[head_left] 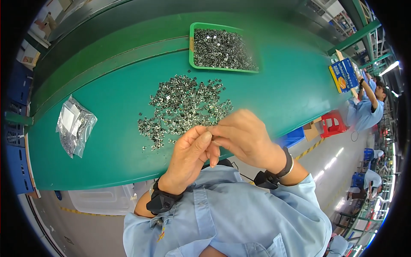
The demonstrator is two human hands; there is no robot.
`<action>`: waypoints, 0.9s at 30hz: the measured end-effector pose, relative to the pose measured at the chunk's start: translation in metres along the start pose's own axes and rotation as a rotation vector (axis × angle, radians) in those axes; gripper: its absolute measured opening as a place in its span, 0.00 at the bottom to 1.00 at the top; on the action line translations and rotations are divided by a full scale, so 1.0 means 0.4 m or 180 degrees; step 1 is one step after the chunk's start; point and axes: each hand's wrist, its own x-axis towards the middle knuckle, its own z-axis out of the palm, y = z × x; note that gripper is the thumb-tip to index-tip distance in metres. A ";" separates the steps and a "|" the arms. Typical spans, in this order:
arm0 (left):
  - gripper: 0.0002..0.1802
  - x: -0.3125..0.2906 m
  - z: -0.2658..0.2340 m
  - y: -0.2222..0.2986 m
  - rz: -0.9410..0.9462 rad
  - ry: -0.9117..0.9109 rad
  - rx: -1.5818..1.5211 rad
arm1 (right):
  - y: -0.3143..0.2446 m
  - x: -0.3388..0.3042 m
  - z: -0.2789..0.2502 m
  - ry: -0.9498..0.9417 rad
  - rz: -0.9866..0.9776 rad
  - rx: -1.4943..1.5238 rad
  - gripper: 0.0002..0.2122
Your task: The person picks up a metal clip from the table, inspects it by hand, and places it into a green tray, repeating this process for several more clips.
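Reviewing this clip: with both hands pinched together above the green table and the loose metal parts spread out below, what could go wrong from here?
1. The left hand and right hand meet fingertip to fingertip near the table's near edge; anything small held there, hidden from view, might slip and fall to the floor.
2. The loose pile of metal parts lies unconfined, so a forearm sweep could scatter pieces.
3. The plastic bag sits near the left edge and could be nudged off.

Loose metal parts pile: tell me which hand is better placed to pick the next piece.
Left, probably. The left hand sits just below the near edge of the loose metal parts pile. The right hand lies further right, fingertips meeting the left's, so it would have to reach across.
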 end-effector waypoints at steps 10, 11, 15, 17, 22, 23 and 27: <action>0.12 -0.008 -0.010 0.000 0.0212 0.0067 0.0366 | -0.012 -0.007 0.019 0.0089 0.0375 0.0127 0.11; 0.12 -0.008 -0.010 -0.001 0.0248 0.0110 0.0456 | -0.011 -0.010 0.021 0.0099 0.0380 0.0156 0.12; 0.11 -0.008 -0.011 -0.002 0.0315 0.0144 0.0631 | -0.013 -0.020 0.024 0.0135 0.0387 0.0176 0.12; 0.11 -0.011 -0.009 0.002 0.0289 0.0173 0.0779 | -0.013 -0.026 0.025 0.0151 0.0391 0.0169 0.11; 0.09 -0.017 0.001 0.009 0.0268 0.0331 0.1274 | -0.008 -0.041 0.025 0.0300 0.0322 0.0068 0.10; 0.09 -0.018 0.002 0.009 0.0279 0.0380 0.1374 | -0.008 -0.044 0.023 0.0287 0.0326 0.0081 0.10; 0.09 -0.018 0.005 0.004 0.0303 0.0328 0.1399 | -0.011 -0.046 0.015 0.0256 0.0322 0.0127 0.10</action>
